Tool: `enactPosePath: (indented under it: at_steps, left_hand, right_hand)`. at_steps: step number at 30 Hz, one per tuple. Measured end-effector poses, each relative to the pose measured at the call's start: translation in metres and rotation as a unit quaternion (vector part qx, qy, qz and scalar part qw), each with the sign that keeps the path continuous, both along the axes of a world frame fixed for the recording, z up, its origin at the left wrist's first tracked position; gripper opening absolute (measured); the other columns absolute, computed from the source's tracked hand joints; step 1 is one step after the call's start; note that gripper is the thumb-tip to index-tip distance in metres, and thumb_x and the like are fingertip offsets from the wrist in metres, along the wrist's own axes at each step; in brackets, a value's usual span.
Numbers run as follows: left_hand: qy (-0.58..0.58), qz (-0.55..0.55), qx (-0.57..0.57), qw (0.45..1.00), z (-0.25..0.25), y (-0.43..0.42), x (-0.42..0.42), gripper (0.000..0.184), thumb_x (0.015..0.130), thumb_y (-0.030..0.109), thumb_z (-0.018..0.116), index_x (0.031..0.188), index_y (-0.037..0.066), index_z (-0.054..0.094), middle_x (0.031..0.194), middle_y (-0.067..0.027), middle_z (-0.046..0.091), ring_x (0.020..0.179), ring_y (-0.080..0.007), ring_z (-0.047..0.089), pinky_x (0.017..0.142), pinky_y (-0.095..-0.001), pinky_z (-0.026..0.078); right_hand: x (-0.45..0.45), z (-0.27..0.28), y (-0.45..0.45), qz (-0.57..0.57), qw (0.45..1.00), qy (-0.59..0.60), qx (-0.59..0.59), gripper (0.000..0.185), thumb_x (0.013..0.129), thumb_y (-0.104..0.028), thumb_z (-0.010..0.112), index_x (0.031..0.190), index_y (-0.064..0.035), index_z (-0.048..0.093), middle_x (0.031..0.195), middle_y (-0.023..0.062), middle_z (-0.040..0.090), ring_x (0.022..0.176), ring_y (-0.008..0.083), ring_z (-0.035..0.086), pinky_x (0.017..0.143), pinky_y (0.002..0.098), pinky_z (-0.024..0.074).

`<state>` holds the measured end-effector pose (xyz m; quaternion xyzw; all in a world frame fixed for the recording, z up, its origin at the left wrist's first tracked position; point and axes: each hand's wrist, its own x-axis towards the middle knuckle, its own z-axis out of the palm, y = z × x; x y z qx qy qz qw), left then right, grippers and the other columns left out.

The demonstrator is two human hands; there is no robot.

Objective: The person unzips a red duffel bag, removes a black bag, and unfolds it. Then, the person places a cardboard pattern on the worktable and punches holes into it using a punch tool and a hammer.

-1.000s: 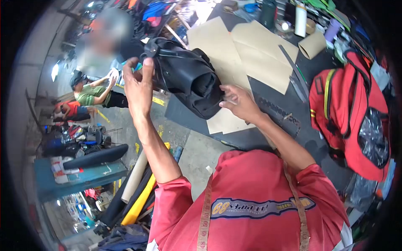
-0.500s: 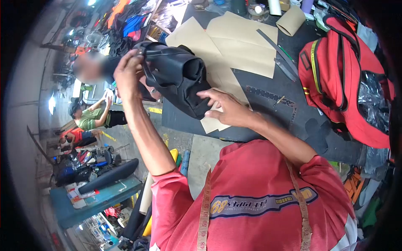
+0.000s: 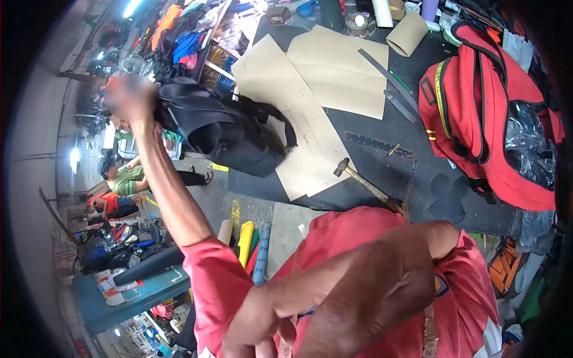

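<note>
Currently seeing a black bag lying at the left end of the dark table, covering part of the brown paper there and reaching leftward past the table's edge in this view. Noticing a dark hollow in its near side (too shadowed for telling a fold from an opening), plus a black strap looping over the paper. Stretching the left arm out toward the bag's left end, having the left hand just beside it but smeared by blur; not managing to tell open fingers from gripping ones, nor touching from apart. Having the right hand close before the camera, well apart from the bag and overlapping the red shirt; bending its fingers toward the lower left, yet not being able to tell whether gripping anything. Seeing a hammer lying near the bag, with its head by the paper's edge, and a black angled ruler beyond. Finding a long straightedge lying beside a green pencil, then a red backpack filling the right side. Spotting a person in green farther off at left.
</note>
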<state>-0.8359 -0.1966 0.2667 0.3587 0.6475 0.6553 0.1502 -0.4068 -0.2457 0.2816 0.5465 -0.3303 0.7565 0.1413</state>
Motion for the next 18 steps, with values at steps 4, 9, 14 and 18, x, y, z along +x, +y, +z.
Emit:
enactPosePath:
  at_steps: [4,9,14,18]
  left_hand:
    - [0.056,0.010,-0.096,0.994,0.025,0.008,-0.041,0.023,0.085,-0.002,0.067,0.108,-0.004,0.062,0.091,-0.0094,0.071,0.081,-0.0187,0.067,0.074,-0.0285,0.052]
    - [0.143,0.036,-0.161,0.976,0.031,0.018,-0.090,0.017,0.088,0.009,0.057,0.098,-0.001,0.066,0.088,-0.0068,0.071,0.084,-0.0164,0.065,0.079,-0.0292,0.049]
    - [0.179,0.082,-0.233,0.952,0.026,0.014,-0.149,0.030,0.082,0.021,0.069,0.107,0.005,0.073,0.095,-0.0050,0.074,0.088,-0.0158,0.066,0.083,-0.0283,0.048]
    - [0.254,0.139,-0.333,0.897,0.011,0.006,-0.211,0.046,0.076,0.037,0.077,0.116,0.015,0.079,0.093,-0.0028,0.076,0.083,-0.0152,0.067,0.080,-0.0290,0.049]
  right_hand:
    - [0.019,-0.009,-0.046,-0.147,0.988,-0.054,0.008,0.039,0.104,-0.019,0.057,0.131,0.0081,0.064,0.121,0.0256,0.066,0.101,0.0343,0.067,0.091,0.0402,0.0538]
    - [0.021,-0.005,-0.064,-0.090,0.967,-0.062,-0.230,0.041,0.107,-0.023,0.050,0.136,0.0047,0.060,0.121,0.0357,0.061,0.105,0.0427,0.066,0.091,0.0498,0.0534]
    - [-0.003,-0.006,-0.055,-0.194,0.921,0.187,-0.283,0.066,0.112,-0.049,0.033,0.136,0.0088,0.057,0.122,0.0408,0.059,0.102,0.0485,0.064,0.087,0.0482,0.0553]
    - [0.010,0.000,-0.066,-0.056,0.973,-0.034,-0.222,0.071,0.109,-0.053,0.037,0.135,0.0099,0.057,0.121,0.0393,0.062,0.103,0.0448,0.065,0.087,0.0504,0.0554]
